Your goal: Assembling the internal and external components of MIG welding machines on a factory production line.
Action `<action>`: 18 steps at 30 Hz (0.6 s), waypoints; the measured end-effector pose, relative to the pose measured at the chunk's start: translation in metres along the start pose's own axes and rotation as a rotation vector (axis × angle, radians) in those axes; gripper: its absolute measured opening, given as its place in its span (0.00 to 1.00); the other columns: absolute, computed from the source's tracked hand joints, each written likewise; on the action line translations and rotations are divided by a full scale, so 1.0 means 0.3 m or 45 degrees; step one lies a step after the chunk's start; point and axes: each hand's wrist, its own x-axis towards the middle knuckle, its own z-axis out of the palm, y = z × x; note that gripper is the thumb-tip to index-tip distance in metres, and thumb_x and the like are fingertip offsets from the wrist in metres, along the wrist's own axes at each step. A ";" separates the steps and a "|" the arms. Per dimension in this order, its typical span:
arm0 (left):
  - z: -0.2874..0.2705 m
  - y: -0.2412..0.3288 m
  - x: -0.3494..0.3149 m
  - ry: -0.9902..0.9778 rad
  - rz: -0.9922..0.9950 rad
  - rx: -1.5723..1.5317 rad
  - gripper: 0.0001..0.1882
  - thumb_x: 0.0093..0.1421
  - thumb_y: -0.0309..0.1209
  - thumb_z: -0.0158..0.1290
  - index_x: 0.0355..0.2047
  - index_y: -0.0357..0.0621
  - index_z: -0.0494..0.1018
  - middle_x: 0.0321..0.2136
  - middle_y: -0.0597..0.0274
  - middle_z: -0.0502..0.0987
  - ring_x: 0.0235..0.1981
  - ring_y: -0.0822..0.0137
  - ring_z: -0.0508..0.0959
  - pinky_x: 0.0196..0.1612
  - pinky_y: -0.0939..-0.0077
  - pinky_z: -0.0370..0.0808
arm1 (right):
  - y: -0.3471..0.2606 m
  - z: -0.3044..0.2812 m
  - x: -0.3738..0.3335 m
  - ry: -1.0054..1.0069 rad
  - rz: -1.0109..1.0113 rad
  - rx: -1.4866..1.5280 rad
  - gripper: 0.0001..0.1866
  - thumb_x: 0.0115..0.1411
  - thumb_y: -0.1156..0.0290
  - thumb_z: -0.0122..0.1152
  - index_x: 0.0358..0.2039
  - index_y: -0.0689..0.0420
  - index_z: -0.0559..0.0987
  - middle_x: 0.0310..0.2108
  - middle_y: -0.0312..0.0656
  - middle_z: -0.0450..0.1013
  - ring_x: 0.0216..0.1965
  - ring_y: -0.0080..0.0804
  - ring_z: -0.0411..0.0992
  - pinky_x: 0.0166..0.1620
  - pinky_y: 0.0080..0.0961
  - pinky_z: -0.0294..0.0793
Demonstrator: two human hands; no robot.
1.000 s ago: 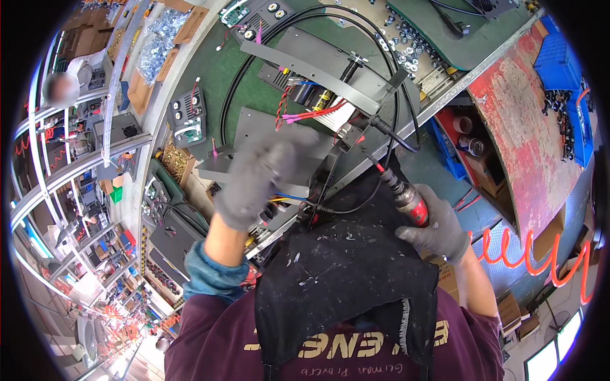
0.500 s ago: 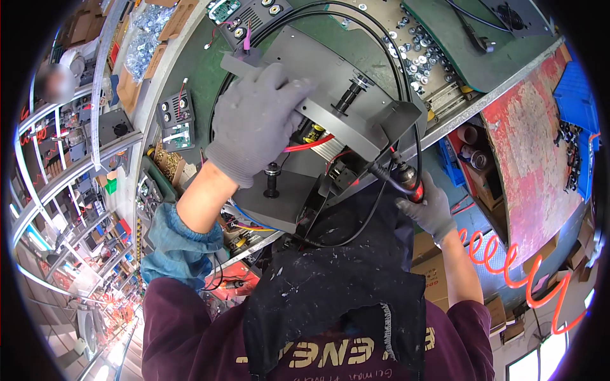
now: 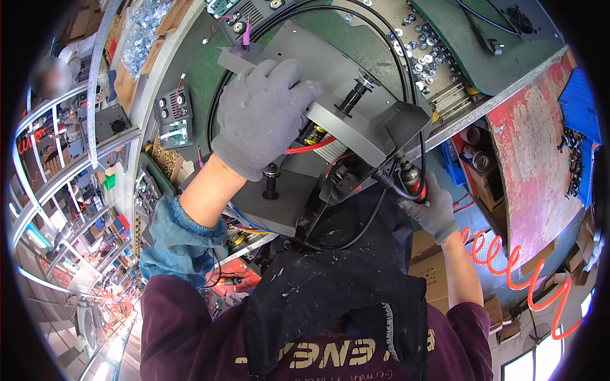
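Note:
My left hand [image 3: 264, 117], in a grey knit glove, is closed over the edge of a grey sheet-metal housing [image 3: 349, 130]. The housing sits tilted, with black threaded posts [image 3: 356, 95], a red cable [image 3: 311, 146] and thin coloured wires inside. My right hand [image 3: 435, 209], gloved too, is wrapped round a red and black power screwdriver [image 3: 412, 178]. Its upper end reaches up to the housing's right corner, where a dark bent flap [image 3: 406, 124] stands; the tip is hidden there. A thick black cable [image 3: 375, 16] loops around the housing.
Small control panels with circuit boards [image 3: 175, 117] lie on the green bench [image 3: 203, 70]. Loose metal nuts or washers [image 3: 426, 57] are scattered at the back right. A worn red board [image 3: 527, 146] and an orange coiled hose [image 3: 508, 267] are on the right. Blue bins [image 3: 578, 108] stand beyond.
My left hand and the housing have shifted slightly to the right in the picture. My right hand and the screwdriver have moved a little rightward too; both grips look unchanged.

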 end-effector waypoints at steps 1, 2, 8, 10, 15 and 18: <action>0.005 0.003 0.003 0.004 0.003 -0.002 0.10 0.43 0.30 0.55 0.29 0.54 0.75 0.27 0.66 0.67 0.33 0.63 0.74 0.30 0.65 0.72 | 0.002 0.000 0.003 0.005 0.004 -0.001 0.35 0.43 0.53 0.73 0.47 0.55 0.68 0.28 0.52 0.75 0.34 0.56 0.74 0.33 0.42 0.71; 0.012 0.005 0.008 0.045 0.015 0.008 0.09 0.43 0.30 0.54 0.29 0.54 0.75 0.27 0.66 0.67 0.33 0.64 0.74 0.29 0.66 0.72 | 0.004 -0.001 0.007 0.025 -0.032 -0.049 0.35 0.43 0.53 0.73 0.47 0.55 0.68 0.28 0.51 0.75 0.33 0.55 0.74 0.33 0.42 0.71; 0.050 0.033 -0.002 0.158 -0.008 0.032 0.10 0.41 0.29 0.55 0.28 0.56 0.75 0.24 0.68 0.67 0.29 0.64 0.73 0.26 0.67 0.71 | 0.023 -0.013 0.033 0.132 -0.213 -0.319 0.33 0.45 0.54 0.69 0.48 0.54 0.67 0.26 0.48 0.74 0.31 0.51 0.74 0.32 0.41 0.71; 0.059 0.033 -0.009 0.207 -0.018 0.008 0.12 0.40 0.28 0.56 0.28 0.57 0.76 0.23 0.68 0.67 0.28 0.63 0.72 0.26 0.66 0.69 | 0.024 -0.012 0.041 0.175 -0.258 -0.380 0.31 0.46 0.55 0.68 0.48 0.54 0.67 0.26 0.47 0.73 0.31 0.50 0.74 0.32 0.41 0.71; 0.076 0.024 -0.012 0.271 0.007 -0.050 0.12 0.39 0.29 0.56 0.28 0.57 0.76 0.22 0.68 0.66 0.27 0.62 0.72 0.25 0.66 0.68 | 0.017 -0.015 0.054 0.192 -0.176 -0.542 0.24 0.47 0.61 0.65 0.43 0.54 0.68 0.28 0.46 0.73 0.31 0.49 0.73 0.32 0.40 0.71; 0.076 0.028 -0.011 0.273 0.001 -0.066 0.12 0.39 0.29 0.57 0.28 0.56 0.76 0.22 0.68 0.66 0.27 0.62 0.72 0.26 0.66 0.68 | 0.012 -0.018 0.057 0.194 -0.171 -0.558 0.23 0.46 0.63 0.64 0.43 0.54 0.69 0.28 0.45 0.72 0.31 0.48 0.73 0.32 0.40 0.70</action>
